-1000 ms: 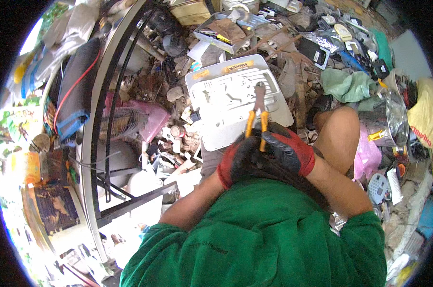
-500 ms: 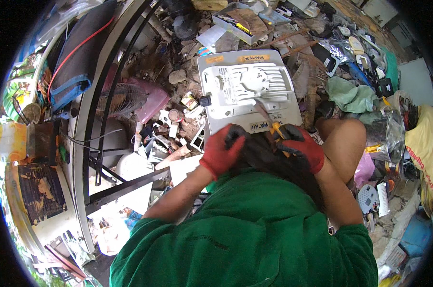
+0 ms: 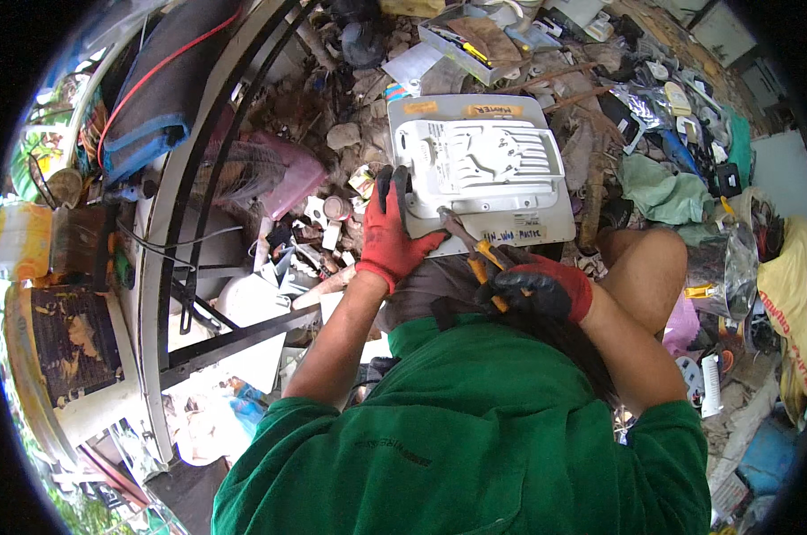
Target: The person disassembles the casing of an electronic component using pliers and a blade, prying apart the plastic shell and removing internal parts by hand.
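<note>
From above, the left hand (image 3: 390, 234) in a red glove has its grip closed over the left edge of the white ribbed casing (image 3: 481, 174) — right hand (image 3: 537, 290) wraps the orange-handled pliers (image 3: 475, 250), their tip touching the casing's near edge.

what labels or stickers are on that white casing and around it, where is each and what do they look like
Two small yellow rectangular labels sit along the far edge of the white casing.
A white strip label with dark handwriting lies on its near edge, just beyond the pliers in the right hand.
The left hand grips the casing's left edge.
A yellow bag with red print lies at far right.
</note>
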Tool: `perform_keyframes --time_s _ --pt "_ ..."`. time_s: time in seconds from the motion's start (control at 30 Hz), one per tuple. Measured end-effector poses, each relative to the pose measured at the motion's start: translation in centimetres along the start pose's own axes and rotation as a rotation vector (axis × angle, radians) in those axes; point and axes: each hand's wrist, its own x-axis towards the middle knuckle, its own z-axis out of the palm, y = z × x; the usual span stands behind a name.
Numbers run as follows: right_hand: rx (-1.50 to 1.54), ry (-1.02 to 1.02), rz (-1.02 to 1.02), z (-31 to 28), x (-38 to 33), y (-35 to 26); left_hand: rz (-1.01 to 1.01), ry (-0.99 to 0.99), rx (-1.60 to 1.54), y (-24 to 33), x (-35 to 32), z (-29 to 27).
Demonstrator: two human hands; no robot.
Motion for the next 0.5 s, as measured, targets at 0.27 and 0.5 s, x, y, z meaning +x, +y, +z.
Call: perform_keyframes --time_s 0.27,0.5 --pt "-1.377 0.406 -0.196 1.5 -2.2 -4.6 -0.050 0.196 -0.506 -1.5 -0.3 1.2" --pt "-1.767 0.347 -0.176 2.5 -1.6 -8.6 0.112 0.071 -0.205 -6.0 1.1 -0.3"
